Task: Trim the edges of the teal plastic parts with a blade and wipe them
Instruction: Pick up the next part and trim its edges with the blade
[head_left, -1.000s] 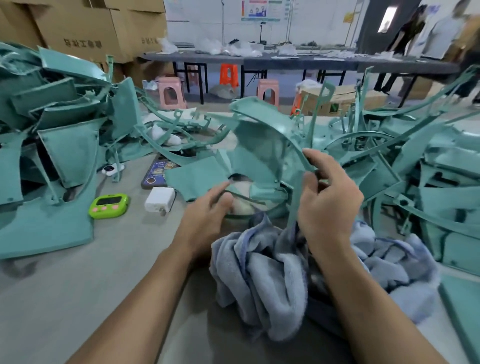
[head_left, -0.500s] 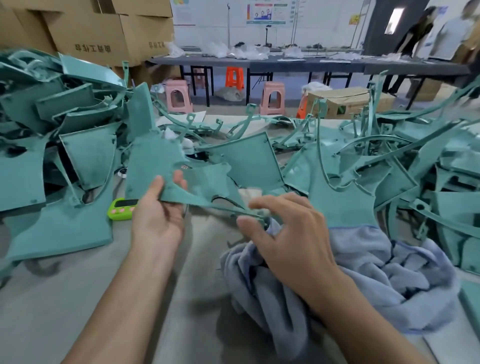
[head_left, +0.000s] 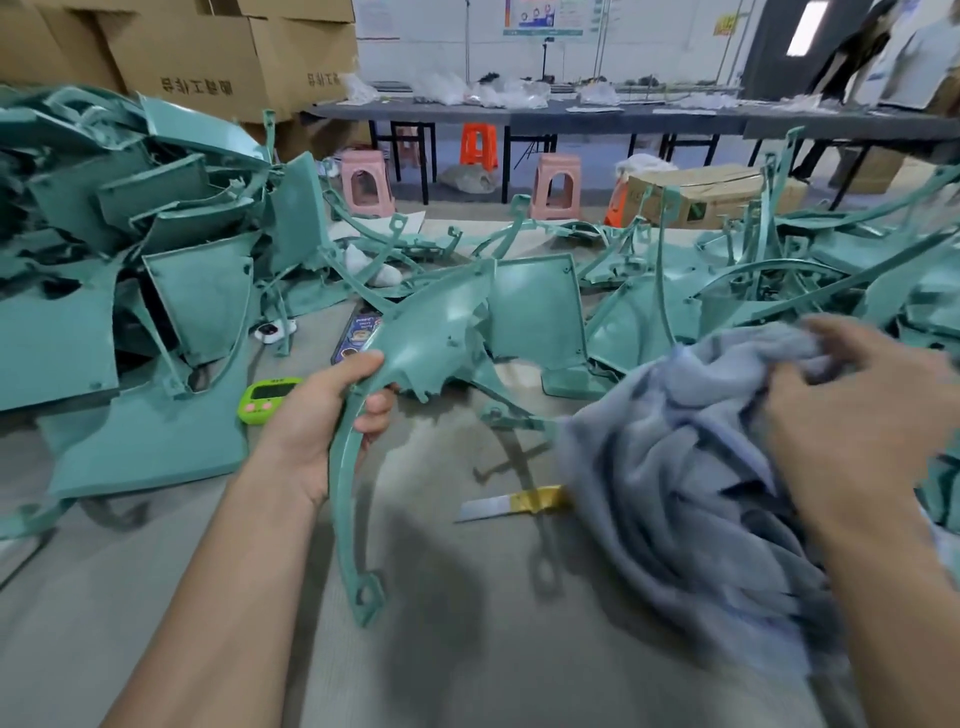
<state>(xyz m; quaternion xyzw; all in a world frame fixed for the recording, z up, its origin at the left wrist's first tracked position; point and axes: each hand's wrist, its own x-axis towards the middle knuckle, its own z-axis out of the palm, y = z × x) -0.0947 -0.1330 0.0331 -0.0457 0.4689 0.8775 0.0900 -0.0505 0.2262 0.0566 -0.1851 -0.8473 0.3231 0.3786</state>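
My left hand (head_left: 332, 415) grips a teal plastic part (head_left: 431, 332) by its curved arm, which sweeps down to a looped end near me. The part's wide panel has a ragged torn-looking edge. My right hand (head_left: 852, 426) grips a bunched grey-blue cloth (head_left: 691, 499) lifted off the table at the right; it is blurred. A blade (head_left: 511, 503) with a yellow-wrapped handle lies flat on the grey table (head_left: 467, 649) between my hands, its handle end partly under the cloth.
Heaps of teal parts fill the left (head_left: 130, 270) and the right (head_left: 831, 270) of the table. A green timer (head_left: 267, 399), a phone (head_left: 358, 332) and a small white device (head_left: 270, 330) lie near the left heap. Cardboard boxes, stools and another long table stand behind.
My left hand shifted its grip to the part's curved arm and swung it upright. My right hand gathered the cloth and lifted it to the right, uncovering the blade.
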